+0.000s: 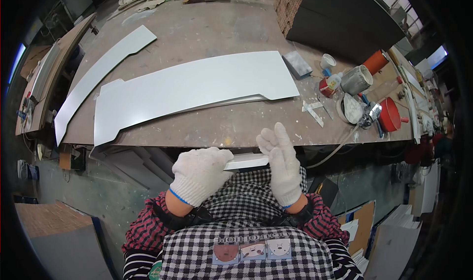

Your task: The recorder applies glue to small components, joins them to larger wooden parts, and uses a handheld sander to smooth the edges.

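My left hand (201, 175), in a white knitted glove, is closed around the left end of a narrow white board piece (249, 161). The piece is held in front of the table's near edge, above my checked apron. My right hand (282, 165), gloved the same way, is beside the piece's right end with its fingers stretched out and pointing away from me. Whether its palm touches the piece I cannot tell. Beyond my hands lies a large white curved panel (197, 85) with notched corners, and what looks like another panel edge shows beneath it. A slimmer white panel (101, 80) lies to its left.
On the table (212, 125), a grey sanding block (297, 65) is at the big panel's right end. Further right are a metal can (356, 80), a red pot (389, 114), a metal square (313, 113) and a spray gun (370, 115). A dark box-like block (345, 21) stands behind.
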